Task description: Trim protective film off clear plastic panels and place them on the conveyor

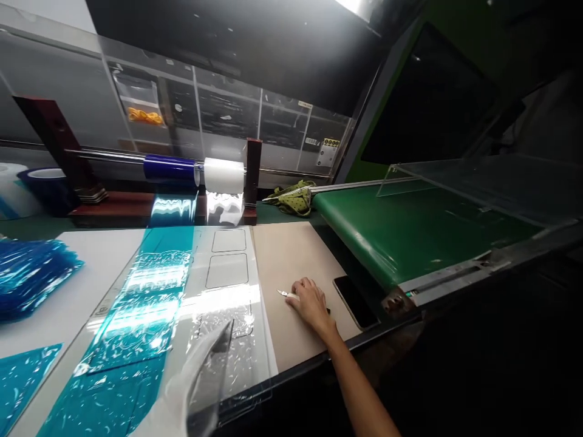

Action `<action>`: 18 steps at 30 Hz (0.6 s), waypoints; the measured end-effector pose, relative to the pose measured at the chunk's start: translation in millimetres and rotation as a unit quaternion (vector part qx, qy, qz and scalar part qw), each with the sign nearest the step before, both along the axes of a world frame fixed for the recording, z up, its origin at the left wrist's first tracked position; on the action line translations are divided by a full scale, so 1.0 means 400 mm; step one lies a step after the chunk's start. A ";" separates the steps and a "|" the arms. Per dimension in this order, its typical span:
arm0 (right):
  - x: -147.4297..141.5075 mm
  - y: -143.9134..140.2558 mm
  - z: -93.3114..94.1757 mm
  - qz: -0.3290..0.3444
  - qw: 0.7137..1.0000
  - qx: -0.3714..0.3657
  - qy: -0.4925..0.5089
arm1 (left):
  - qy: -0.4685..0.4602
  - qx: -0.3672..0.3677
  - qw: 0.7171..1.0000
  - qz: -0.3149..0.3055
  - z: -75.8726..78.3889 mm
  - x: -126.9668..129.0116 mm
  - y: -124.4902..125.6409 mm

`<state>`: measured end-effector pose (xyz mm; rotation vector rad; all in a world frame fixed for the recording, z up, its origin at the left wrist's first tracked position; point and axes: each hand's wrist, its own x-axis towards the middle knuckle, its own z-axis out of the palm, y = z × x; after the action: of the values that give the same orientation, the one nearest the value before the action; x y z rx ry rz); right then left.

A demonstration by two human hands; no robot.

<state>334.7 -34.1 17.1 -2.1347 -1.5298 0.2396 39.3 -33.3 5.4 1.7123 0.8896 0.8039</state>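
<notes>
My right hand [310,302] rests on the brown board [291,249], its fingers closed around a craft knife [283,294] whose short blade points left. Most of the handle is hidden under the fingers. Just to the right of this hand lies a dark phone [356,302]. To its left, a clear film strip [230,303] and a glossy blue film strip [159,285] run over a white sheet with outlined rectangles. A pale, curled sheet [195,382] rises at the bottom with its tip over the clear strip. My left hand is out of view.
Blue film [168,168] and white film [224,176] rolls hang on a metal rod between dark red posts. A pile of blue film pieces [34,273] lies at left. A green conveyor belt [410,224] stands at right, near a green patterned cloth [294,197].
</notes>
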 end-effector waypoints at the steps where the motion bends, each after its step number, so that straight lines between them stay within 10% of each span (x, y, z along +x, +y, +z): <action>1: 0.002 0.019 -0.001 0.014 1.000 -0.009 0.002 | 0.016 0.023 1.000 0.014 0.003 -0.002 0.005; 8: -0.064 -0.092 0.064 0.115 0.985 -0.033 0.126 | 0.175 0.195 0.962 0.082 0.035 0.006 0.023; 11: -0.144 -0.186 0.126 0.201 0.935 -0.064 0.286 | 0.231 0.265 0.935 0.051 0.058 0.026 0.017; 18: -0.240 -0.256 0.148 0.170 0.920 -0.064 0.346 | 0.257 0.309 0.916 -0.017 0.098 0.042 -0.003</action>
<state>238.8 -136.5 76.3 -1.5776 -1.4392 1.1113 56.2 -34.5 44.7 2.5703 1.0095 0.6530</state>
